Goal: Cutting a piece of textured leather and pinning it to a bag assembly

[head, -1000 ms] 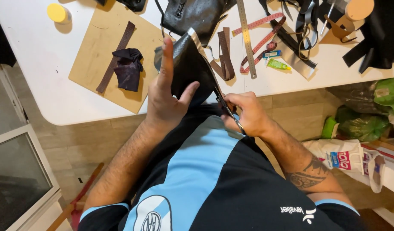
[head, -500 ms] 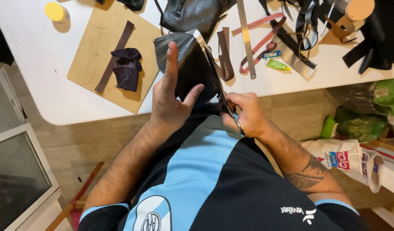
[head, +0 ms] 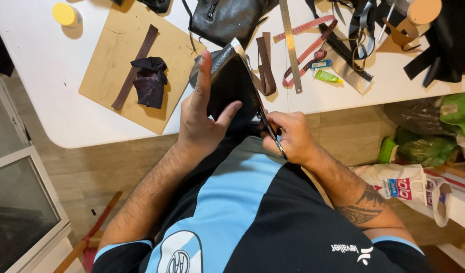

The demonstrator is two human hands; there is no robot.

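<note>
- The left hand (head: pixel 199 121) sits at the centre of the frame, fingers spread flat against a dark leather piece (head: pixel 227 83) and propping it upright at the near edge of the white table (head: pixel 50 101); the thumb presses its near face and the index finger points up along it.
- The right hand (head: pixel 288 136), just right of centre, is closed around a slim metal tool (head: pixel 270 131) that looks like scissors, its blades lying along the right edge of the leather piece; the exact kind of tool is hard to tell.
- Upper left of centre lies a tan cutting board (head: pixel 116 71) with a brown strap (head: pixel 136 63) and a crumpled dark purple scrap (head: pixel 149 81) on it.
- A yellow-capped jar (head: pixel 66 14) stands in the upper left corner.
- Behind the leather piece, at top centre, sits a black leather bag (head: pixel 227 20), close to it.
- To the right of the bag lie a folded brown strip (head: pixel 265 63), a metal ruler (head: pixel 290 45), a pink measuring tape (head: pixel 306 38) and a small green tube (head: pixel 327 77).
- Black straps (head: pixel 354 25) and dark leather pile up in the upper right.
- Below the table at right are green plastic bags (head: pixel 424 146) and a white printed bag (head: pixel 399 184).
- The person's blue and black shirt (head: pixel 232 212) fills the lower centre.
</note>
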